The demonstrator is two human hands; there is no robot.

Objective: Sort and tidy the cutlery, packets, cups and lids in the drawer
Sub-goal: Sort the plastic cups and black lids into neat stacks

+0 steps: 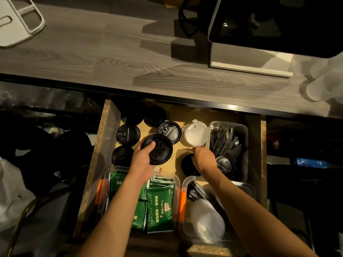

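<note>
Near the drawer's point(109, 115) centre, the left hand point(143, 160) is gripping a black lid stack point(157, 149), while the right hand point(204, 159), nearer the right edge, is curling over another black lid point(187, 164), its grip indeterminate.

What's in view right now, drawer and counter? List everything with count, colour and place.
black lids: several, black, drawer's left and far part
held lid stack: one, black, drawer centre
clear lid: one, translucent white, beside the cutlery tray
cutlery tray: one, clear, black forks and knives, far right
green packets: many, green, near-left tub
clear lids: a stack, near-right tub
white box: one, counter
left hand: grips held lid stack
right hand: fingers curled, grasp hidden
</note>
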